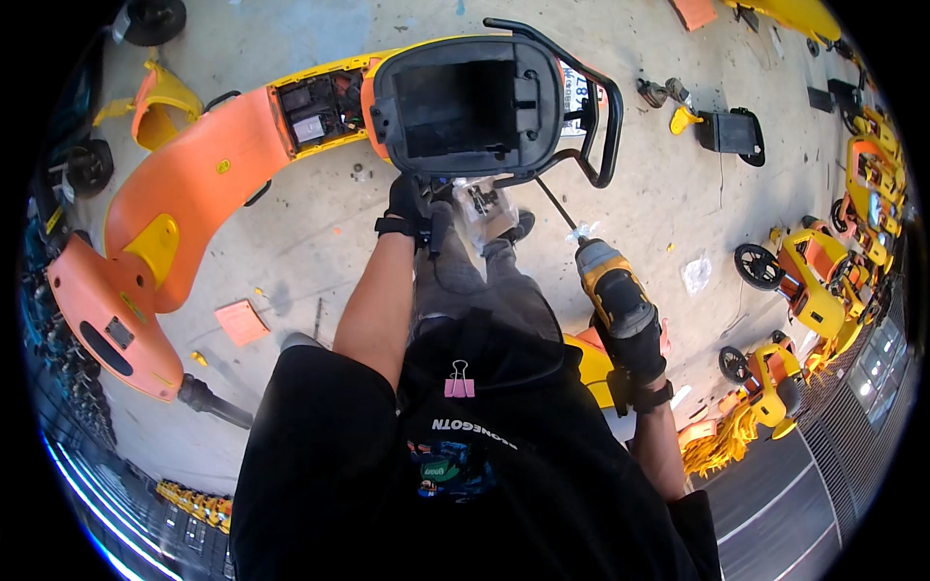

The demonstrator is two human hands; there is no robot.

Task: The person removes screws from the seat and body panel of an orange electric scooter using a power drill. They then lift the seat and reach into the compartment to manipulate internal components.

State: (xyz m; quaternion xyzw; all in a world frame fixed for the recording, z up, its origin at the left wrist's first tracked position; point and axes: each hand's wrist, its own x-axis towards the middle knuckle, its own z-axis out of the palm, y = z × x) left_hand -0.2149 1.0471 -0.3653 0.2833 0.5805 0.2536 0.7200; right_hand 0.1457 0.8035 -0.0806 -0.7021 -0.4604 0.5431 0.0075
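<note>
In front of me stands an orange and yellow electric scooter (218, 160). Its black storage bucket (539, 107) is exposed, with the seat off. My right hand (636, 353), in a black glove, is wrapped round a yellow and black cordless drill (616, 286). The drill's long thin bit (556, 203) points up and left, its tip near the bucket's lower right edge. My gloved left hand (407, 205) reaches to the scooter's near side below the bucket, its fingers mostly hidden. A clear plastic bag of small dark parts (486, 208) is beside it, above my legs.
An open bay (320, 111) with wiring lies left of the bucket. A black rear rail (612, 126) juts out right. A black box (727, 133), a yellow-orange panel (165, 102) and an orange piece (241, 322) lie on the floor. Several yellow scooters (814, 286) stand right.
</note>
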